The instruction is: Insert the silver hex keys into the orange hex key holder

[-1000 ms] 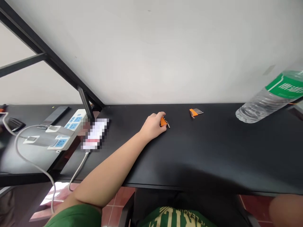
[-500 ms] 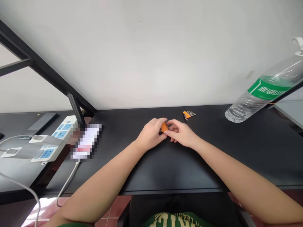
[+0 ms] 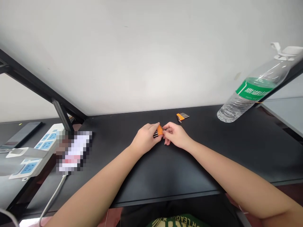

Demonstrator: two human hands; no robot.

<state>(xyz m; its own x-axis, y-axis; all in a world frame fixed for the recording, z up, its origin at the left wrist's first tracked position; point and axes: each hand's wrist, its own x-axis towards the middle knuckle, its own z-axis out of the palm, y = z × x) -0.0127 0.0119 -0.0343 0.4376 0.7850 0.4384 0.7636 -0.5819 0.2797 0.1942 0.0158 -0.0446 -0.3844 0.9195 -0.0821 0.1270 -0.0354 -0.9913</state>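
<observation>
My left hand point(image 3: 146, 137) is closed around an orange holder point(image 3: 160, 130) carrying several thin metal hex keys, whose long shafts point left into the palm. At the holder's right edge, my right hand point(image 3: 175, 135) pinches a short metal key end between thumb and forefinger; the fingertips hide part of it. Both hands are just above the black desk. Beyond them lies a second orange hex key set point(image 3: 181, 117), its shafts fanned towards the right.
A large water bottle point(image 3: 246, 91) with a green label stands at the right rear. On the left lie a blurred-out phone point(image 3: 74, 151) on a white cable and a white power strip point(image 3: 44, 145) with plugs. A black metal frame point(image 3: 62, 115) rises at the left.
The camera view has shifted, so the desk items sit differently in the picture. More of the orange holder and its key shafts shows between my hands. Both hands keep their grip.
</observation>
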